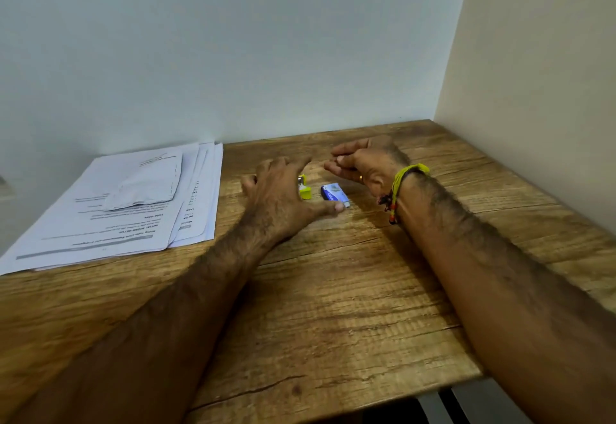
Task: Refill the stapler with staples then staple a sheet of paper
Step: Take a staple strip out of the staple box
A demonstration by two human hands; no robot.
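Two hands over the wooden worktop (333, 307), both near its far edge by the wall. Left hand (280, 197) palm down, grip spread wide: fingers fanned out, thumb stretched to the right, holding nothing. Yellow stapler (304, 188) sits on the worktop right under that spread, btwn thumb and forefinger, partly hidden by the hand; can't tell if any finger touches it. Blue staple box (334, 194) lies just right of the stapler, w/ the left thumb tip at its near end, touching or nearly so. Right hand (358, 163) hovers just beyond and right of the box, palm turned inward, fingers loosely curled, gripping nothing; apart from both items. Yellow thread band w/ beads (401, 186) on the right wrist. Stack of printed paper sheets (133, 203) lies well left of the left hand, against the wall, a folded sheet on top.
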